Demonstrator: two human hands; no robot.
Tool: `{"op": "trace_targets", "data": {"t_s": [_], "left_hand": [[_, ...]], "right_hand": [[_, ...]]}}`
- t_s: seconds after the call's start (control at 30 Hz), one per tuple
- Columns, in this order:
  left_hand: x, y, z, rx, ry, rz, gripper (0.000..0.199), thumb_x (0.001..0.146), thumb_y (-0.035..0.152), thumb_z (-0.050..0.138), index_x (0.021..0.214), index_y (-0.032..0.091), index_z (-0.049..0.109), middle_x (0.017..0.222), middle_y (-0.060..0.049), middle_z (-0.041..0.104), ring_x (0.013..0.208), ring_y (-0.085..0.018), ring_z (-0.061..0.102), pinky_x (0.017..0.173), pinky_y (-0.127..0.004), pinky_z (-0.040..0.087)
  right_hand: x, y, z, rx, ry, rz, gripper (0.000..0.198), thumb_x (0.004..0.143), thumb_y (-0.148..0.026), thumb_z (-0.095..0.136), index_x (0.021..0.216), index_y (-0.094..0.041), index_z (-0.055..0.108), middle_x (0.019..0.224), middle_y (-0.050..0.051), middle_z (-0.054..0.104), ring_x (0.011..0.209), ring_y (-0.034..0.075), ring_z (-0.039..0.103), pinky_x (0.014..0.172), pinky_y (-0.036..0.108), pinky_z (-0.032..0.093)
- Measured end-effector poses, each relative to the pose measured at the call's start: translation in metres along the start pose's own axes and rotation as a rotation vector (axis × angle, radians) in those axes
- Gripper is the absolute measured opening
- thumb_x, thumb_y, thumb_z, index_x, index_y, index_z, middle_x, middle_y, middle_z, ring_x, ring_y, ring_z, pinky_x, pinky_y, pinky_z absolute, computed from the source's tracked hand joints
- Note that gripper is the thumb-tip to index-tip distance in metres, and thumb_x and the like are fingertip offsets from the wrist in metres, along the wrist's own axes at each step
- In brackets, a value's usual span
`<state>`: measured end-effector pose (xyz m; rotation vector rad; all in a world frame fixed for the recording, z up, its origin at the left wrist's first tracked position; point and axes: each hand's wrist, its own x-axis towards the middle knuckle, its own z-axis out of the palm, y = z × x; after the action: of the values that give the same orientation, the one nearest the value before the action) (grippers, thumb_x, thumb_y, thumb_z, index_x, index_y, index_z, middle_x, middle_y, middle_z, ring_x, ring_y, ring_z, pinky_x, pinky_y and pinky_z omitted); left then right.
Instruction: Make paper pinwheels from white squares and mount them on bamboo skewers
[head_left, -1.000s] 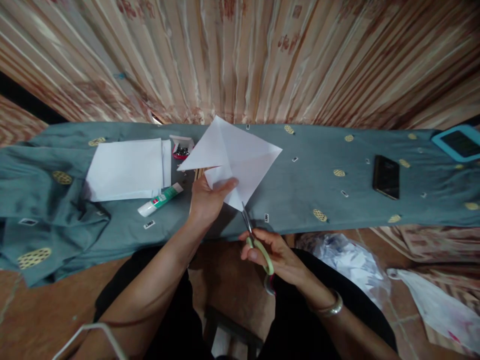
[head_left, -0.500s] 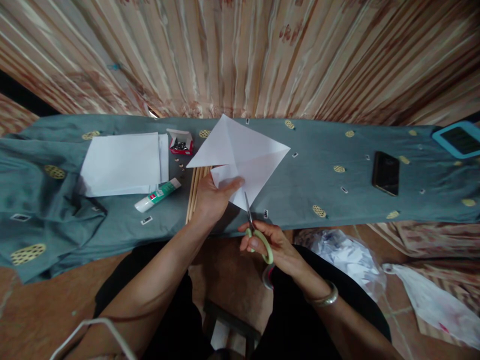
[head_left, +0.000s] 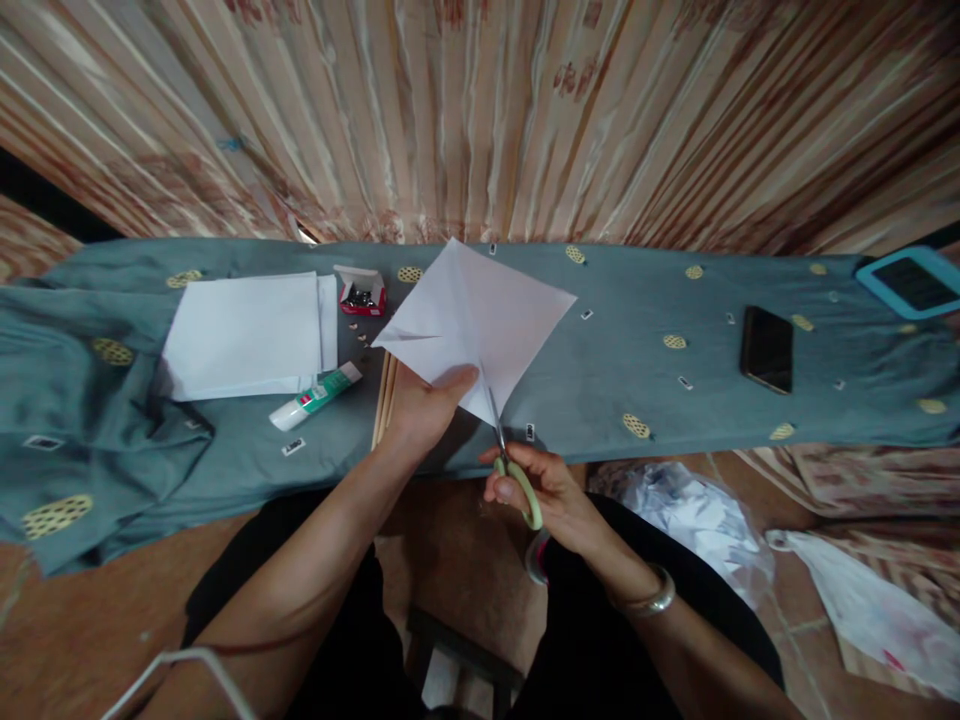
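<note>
A white sheet of paper (head_left: 506,305), creased and turned corner-up, is held above the cloth-covered table. My left hand (head_left: 431,405) pinches its lower left part, thumb on top and fingers underneath. One slit runs in from the left corner. My right hand (head_left: 536,480) grips a pair of scissors (head_left: 529,497) with light green handles. The blades reach into the paper near its bottom corner, just right of my left thumb. Thin wooden sticks (head_left: 384,400) lie partly hidden under my left hand and the paper.
Left of the paper are a stack of white sheets (head_left: 244,335), a glue tube (head_left: 315,397) and a small red box (head_left: 362,292) of metal pieces. A phone (head_left: 766,348) and a blue-framed device (head_left: 915,282) lie right. A bag of paper scraps (head_left: 686,525) sits below the table edge.
The scissor blades have gone further up into the paper from its bottom corner. The left flap, which gaped before, now lies nearly level with the rest. Both hands keep their grip.
</note>
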<state>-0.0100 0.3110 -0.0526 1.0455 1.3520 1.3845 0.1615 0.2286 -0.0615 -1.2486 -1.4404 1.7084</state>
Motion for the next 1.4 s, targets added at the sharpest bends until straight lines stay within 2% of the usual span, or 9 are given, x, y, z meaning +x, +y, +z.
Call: {"op": "trace_targets", "data": {"t_s": [0.17, 0.37, 0.6, 0.83, 1.17, 1.4], "left_hand": [[0.000, 0.001, 0.002, 0.025, 0.034, 0.002, 0.034, 0.059, 0.028, 0.080, 0.089, 0.019, 0.069, 0.093, -0.007, 0.072, 0.087, -0.027, 0.067, 0.086, -0.041, 0.054], [0.000, 0.009, 0.005, 0.043, 0.045, -0.029, 0.030, 0.058, 0.025, 0.078, 0.086, 0.019, 0.067, 0.090, -0.007, 0.072, 0.088, -0.028, 0.068, 0.087, -0.043, 0.054], [0.001, 0.005, 0.004, 0.002, 0.043, 0.003, 0.026, 0.058, 0.024, 0.079, 0.082, 0.019, 0.069, 0.084, -0.006, 0.072, 0.085, -0.026, 0.068, 0.082, -0.038, 0.055], [0.003, 0.000, 0.001, 0.073, 0.007, 0.044, 0.026, 0.063, 0.027, 0.075, 0.086, 0.017, 0.068, 0.088, -0.007, 0.073, 0.082, -0.025, 0.069, 0.079, -0.037, 0.056], [-0.007, 0.021, 0.008, 0.166, -0.021, -0.013, 0.026, 0.058, 0.021, 0.072, 0.082, 0.019, 0.063, 0.085, -0.006, 0.074, 0.079, -0.023, 0.069, 0.073, -0.034, 0.057], [-0.007, 0.019, 0.007, 0.143, -0.026, -0.019, 0.025, 0.059, 0.022, 0.072, 0.082, 0.018, 0.064, 0.084, -0.006, 0.073, 0.076, -0.022, 0.068, 0.070, -0.033, 0.056]], "right_hand": [[0.000, 0.002, 0.000, -0.030, 0.023, -0.018, 0.041, 0.082, -0.055, 0.064, 0.103, -0.019, 0.066, 0.073, 0.001, 0.066, 0.066, 0.014, 0.058, 0.066, 0.029, 0.047], [0.000, 0.005, 0.001, -0.012, 0.043, 0.000, 0.042, 0.081, -0.055, 0.065, 0.103, -0.020, 0.066, 0.073, 0.001, 0.066, 0.067, 0.014, 0.059, 0.066, 0.028, 0.048], [0.000, 0.002, 0.004, 0.079, 0.068, 0.051, 0.042, 0.074, -0.054, 0.073, 0.098, -0.019, 0.066, 0.067, -0.002, 0.065, 0.062, 0.012, 0.062, 0.061, 0.025, 0.048], [0.001, 0.002, 0.007, 0.140, 0.086, 0.095, 0.045, 0.068, -0.054, 0.077, 0.095, -0.020, 0.066, 0.062, -0.004, 0.063, 0.057, 0.011, 0.061, 0.056, 0.022, 0.047], [0.000, 0.005, 0.001, -0.018, 0.103, 0.037, 0.044, 0.077, -0.056, 0.069, 0.103, -0.020, 0.066, 0.073, 0.001, 0.067, 0.066, 0.013, 0.060, 0.064, 0.027, 0.047], [0.002, 0.008, 0.005, 0.097, 0.123, 0.085, 0.047, 0.072, -0.058, 0.072, 0.100, -0.020, 0.066, 0.067, -0.001, 0.065, 0.062, 0.014, 0.063, 0.061, 0.026, 0.049]]}}
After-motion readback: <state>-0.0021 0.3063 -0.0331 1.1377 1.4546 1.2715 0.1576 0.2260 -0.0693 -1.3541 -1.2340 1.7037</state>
